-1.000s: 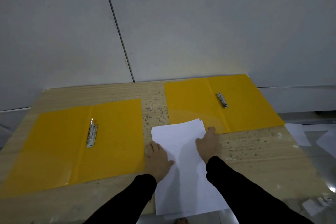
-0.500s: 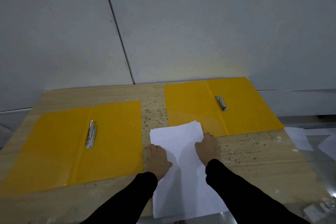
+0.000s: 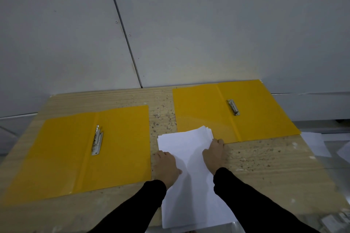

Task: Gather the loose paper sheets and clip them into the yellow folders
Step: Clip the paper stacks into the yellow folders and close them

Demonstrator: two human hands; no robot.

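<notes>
Paper sheets [image 3: 185, 143]: white stack, far edges fanned, overhanging the tabletop [image 3: 265, 166] near edge; left hand [image 3: 166, 168] and right hand [image 3: 213, 155] flank it, fingers [image 3: 219, 141] bent, grip cannot be told.

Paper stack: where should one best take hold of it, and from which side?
Probably its two long edges, one hand from each side: the paper stack lies flat, fanned at the far right corner, so squeezing inward squares it. The left hand and right hand flank it.

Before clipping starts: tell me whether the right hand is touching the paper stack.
Touching. The head view shows the right hand resting on the right edge of the paper stack.
</notes>
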